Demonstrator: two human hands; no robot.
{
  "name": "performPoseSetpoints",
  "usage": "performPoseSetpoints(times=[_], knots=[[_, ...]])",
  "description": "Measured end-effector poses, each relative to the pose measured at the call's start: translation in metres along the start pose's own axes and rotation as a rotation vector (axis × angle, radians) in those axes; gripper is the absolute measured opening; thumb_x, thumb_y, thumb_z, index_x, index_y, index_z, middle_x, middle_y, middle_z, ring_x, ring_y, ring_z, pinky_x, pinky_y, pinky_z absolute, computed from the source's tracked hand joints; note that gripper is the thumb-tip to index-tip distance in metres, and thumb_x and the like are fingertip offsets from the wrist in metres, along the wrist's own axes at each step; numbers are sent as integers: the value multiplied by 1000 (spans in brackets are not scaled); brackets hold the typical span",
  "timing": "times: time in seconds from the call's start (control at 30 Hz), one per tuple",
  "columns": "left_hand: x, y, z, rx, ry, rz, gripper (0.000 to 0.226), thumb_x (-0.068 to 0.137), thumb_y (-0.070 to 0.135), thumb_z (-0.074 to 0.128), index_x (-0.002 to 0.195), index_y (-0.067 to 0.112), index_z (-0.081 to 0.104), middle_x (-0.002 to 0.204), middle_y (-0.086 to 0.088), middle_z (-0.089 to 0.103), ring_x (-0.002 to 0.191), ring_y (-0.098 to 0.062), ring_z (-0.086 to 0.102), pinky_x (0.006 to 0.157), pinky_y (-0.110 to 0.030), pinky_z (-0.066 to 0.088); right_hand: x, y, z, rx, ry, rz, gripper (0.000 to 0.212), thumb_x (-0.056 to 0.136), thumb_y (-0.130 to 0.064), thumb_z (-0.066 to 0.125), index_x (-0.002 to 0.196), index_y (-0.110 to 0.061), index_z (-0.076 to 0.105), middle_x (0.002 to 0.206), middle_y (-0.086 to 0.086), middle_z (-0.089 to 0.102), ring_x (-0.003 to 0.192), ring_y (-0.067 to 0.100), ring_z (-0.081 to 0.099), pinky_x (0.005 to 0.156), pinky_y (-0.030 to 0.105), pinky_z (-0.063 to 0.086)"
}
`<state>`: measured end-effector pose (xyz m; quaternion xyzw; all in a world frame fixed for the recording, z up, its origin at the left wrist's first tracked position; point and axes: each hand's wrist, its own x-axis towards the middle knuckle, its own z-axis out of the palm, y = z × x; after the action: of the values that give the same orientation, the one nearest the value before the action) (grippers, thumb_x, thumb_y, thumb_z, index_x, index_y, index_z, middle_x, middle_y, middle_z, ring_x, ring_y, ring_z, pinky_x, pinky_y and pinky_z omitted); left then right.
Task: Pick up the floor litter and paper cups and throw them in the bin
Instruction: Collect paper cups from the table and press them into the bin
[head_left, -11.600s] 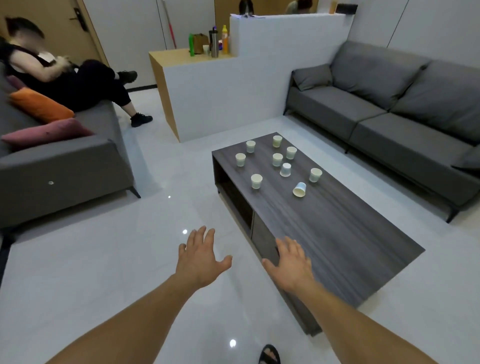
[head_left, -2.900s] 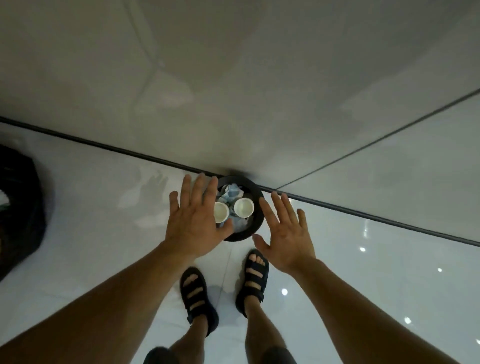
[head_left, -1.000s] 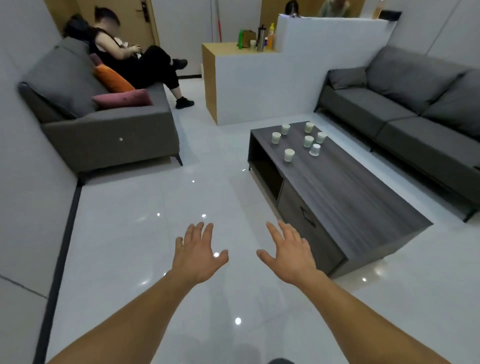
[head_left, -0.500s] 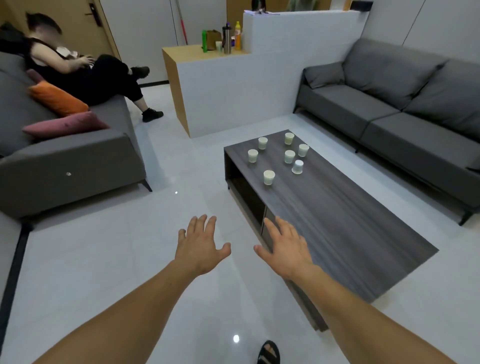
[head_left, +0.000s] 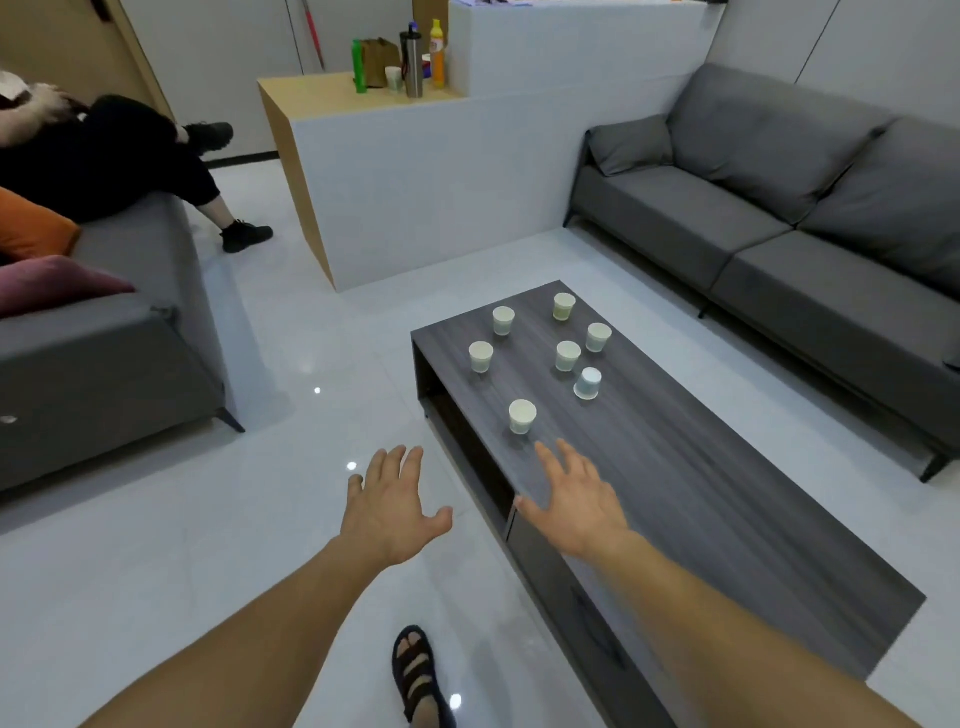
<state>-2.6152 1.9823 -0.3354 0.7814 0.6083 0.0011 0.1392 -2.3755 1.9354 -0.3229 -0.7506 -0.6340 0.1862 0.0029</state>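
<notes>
The table (head_left: 701, 493) is dark grey with wood grain. Its cups (head_left: 522, 415) are cream or pale green; one cup (head_left: 588, 383) is pale blue. The floor (head_left: 156, 519) is glossy white, the right sofa (head_left: 779, 208) grey. Left edge: orange cushion (head_left: 31, 228), pink cushion (head_left: 52, 280).

Glossy white tiled floor (head_left: 156, 571), showing small reflected light spots. Dark wood-grain coffee table, tabletop (head_left: 727, 519) above an open shelf. Grey sofa (head_left: 779, 208) along the right wall, 1 grey cushion (head_left: 631, 143). A 2nd grey sofa (head_left: 104, 364) left, with orange cushion (head_left: 26, 228) and pink cushion (head_left: 52, 283). White partition (head_left: 441, 182) behind, wooden counter (head_left: 322, 88) adjoining.
</notes>
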Motion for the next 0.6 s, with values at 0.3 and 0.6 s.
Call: performPoseSetpoints(times=[0.3,0.6], knots=[[171,-11,-33,-16,-36,133,93,77,68,44,151,22,11,158,-4,15,146,-25,8,115,-49,19,130,-4,-25,-9,-79,152,80,91,-61,45,154,-33,4,163,-2,-2,148,24,10,115,50,28],[293,10,-18,-16,-127,154,92,77,68,45,150,23,11,157,-2,16,146,-24,9,115,-50,22,257,18,-12,39,-157,145,82,86,-54,56,152,-31,12,161,0,7,144,26,19,109,45,35]])
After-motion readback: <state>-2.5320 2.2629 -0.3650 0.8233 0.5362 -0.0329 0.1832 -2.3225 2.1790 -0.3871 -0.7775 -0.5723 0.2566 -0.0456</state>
